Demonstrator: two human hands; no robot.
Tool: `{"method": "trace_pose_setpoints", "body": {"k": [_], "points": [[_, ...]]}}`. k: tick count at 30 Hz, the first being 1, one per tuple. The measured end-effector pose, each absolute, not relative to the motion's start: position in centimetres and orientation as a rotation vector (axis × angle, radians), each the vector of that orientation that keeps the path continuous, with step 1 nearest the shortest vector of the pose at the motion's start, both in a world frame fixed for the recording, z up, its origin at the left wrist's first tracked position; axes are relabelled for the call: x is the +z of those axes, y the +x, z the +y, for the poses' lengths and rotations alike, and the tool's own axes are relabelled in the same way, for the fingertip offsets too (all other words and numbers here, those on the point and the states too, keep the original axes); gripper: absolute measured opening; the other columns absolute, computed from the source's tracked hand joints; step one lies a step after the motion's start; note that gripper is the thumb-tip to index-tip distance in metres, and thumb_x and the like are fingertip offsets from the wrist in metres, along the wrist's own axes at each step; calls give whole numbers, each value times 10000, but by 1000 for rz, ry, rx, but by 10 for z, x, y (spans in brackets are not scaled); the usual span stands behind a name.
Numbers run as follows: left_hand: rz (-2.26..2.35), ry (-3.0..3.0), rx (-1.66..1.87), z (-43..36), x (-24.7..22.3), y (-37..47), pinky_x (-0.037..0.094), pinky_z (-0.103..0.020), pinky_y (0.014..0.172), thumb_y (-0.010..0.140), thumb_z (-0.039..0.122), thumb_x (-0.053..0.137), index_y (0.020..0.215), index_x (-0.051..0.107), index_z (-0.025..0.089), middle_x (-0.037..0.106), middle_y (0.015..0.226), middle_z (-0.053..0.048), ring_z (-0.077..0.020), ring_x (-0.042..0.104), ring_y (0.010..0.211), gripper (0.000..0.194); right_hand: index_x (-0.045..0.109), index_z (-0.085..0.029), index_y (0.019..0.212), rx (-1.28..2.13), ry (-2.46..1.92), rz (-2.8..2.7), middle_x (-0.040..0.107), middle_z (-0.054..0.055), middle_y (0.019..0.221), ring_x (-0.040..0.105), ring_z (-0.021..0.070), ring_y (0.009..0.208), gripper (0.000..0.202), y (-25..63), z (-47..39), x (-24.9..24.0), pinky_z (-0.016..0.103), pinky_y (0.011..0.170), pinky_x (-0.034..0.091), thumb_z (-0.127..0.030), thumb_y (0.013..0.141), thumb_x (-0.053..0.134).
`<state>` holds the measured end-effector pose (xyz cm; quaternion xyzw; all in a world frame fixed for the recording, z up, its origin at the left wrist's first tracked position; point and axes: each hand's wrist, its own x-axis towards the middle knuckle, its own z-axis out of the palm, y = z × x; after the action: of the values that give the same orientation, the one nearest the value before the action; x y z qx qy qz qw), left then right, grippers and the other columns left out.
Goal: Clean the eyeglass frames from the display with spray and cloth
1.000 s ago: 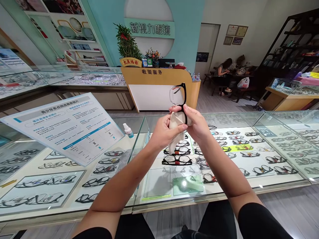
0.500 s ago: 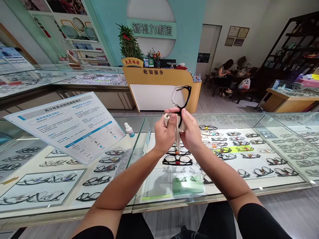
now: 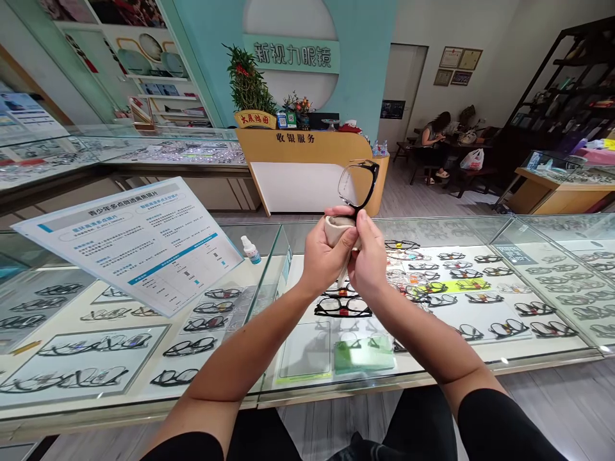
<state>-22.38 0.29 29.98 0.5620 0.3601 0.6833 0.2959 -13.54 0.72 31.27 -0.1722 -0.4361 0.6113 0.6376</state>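
A pair of black-framed glasses is held up above the glass counter, one lens upright and uncovered. A light cloth wraps the lower part of the glasses. Around the cloth, my left hand is closed, its thumb pressing on the front. My right hand pinches the frame beside it, fingers and thumb together. The other lens is hidden by cloth and fingers.
A glass display counter with rows of eyeglasses spans the front. On its left lie a printed sheet and a small white bottle. Behind stands a wooden cashier desk; a person sits at the back right.
The glasses have moved slightly right and tilted. My left hand has shifted right and up with the cloth, which now bunches over the frame; both hands are closer together.
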Motion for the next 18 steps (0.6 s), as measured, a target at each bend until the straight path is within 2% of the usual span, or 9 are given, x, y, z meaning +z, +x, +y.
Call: {"method": "trace_pose_setpoints", "body": {"k": [5, 10, 14, 18], "points": [[1052, 1388, 1966, 0, 300, -218, 451, -279, 606, 899, 913, 717, 937, 759, 201, 578, 674, 19, -142, 524, 621, 714, 830, -253, 992, 1390, -351, -1001, 869, 107, 1204, 727, 333, 1390, 431, -143, 2, 304, 434, 1106, 633, -679, 952, 776], [961, 1353, 1760, 9, 306, -233, 481, -291, 589, 891, 919, 721, 771, 694, 210, 602, 626, 0, -165, 594, 604, 720, 809, -253, 1062, 1322, -390, -1010, 867, 100, 1211, 761, 306, 1312, 412, -120, 18, 320, 439, 1114, 614, -651, 964, 762], [994, 1361, 1732, 14, 320, -259, 440, -289, 518, 827, 933, 774, 811, 731, 220, 617, 630, -10, -169, 587, 565, 714, 816, -277, 1074, 1186, -379, -1008, 863, 69, 1203, 771, 257, 1257, 336, -95, 31, 334, 413, 1129, 593, -595, 1009, 732], [1071, 1513, 1813, 15, 334, -286, 296, -282, 472, 890, 870, 773, 948, 773, 246, 494, 619, 27, -132, 402, 512, 627, 818, -296, 1077, 1154, -399, -1058, 863, 52, 1182, 774, 244, 1268, 321, -81, 35, 340, 414, 1149, 581, -591, 1042, 697]]}}
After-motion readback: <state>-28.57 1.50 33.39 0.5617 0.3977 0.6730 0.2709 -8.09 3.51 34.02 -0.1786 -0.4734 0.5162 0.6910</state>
